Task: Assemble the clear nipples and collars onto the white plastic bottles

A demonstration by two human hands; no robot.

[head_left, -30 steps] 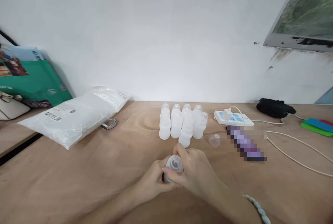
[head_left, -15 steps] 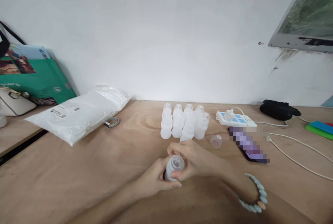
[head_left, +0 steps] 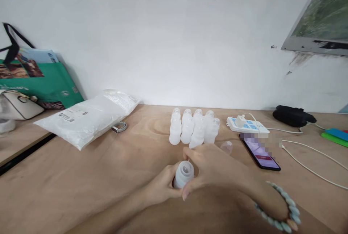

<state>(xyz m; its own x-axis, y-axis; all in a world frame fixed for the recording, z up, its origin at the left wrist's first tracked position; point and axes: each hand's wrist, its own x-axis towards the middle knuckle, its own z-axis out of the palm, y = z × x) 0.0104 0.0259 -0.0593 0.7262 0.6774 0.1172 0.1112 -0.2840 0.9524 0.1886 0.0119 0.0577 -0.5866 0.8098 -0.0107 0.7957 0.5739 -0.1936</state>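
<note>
A small translucent baby bottle (head_left: 185,171) stands tilted toward me, its ringed top facing up. Wrapped round its lower left side is my left hand (head_left: 163,187), closed on it. My right hand (head_left: 208,168) curves about the bottle's upper right side, with a forefinger at the far rim and the thumb at the near side; how firmly it presses cannot be made out. Just beyond my hands, several similar white bottles (head_left: 199,132) with clear domed caps stand in a cluster. A loose clear cap (head_left: 227,147) lies behind my right wrist, partly hidden.
On the left lie a white plastic mailer (head_left: 89,116), a grey-banded watch (head_left: 119,127), a green bag (head_left: 58,85) and a white handbag (head_left: 21,105). To the right are a power strip (head_left: 247,125), a phone (head_left: 259,152), a black case (head_left: 293,116) and a white cable (head_left: 312,167).
My right hand has shifted right and its wrist has turned; the thumb has come down off the bottle's top ring toward its near side. My left hand keeps its hold.
</note>
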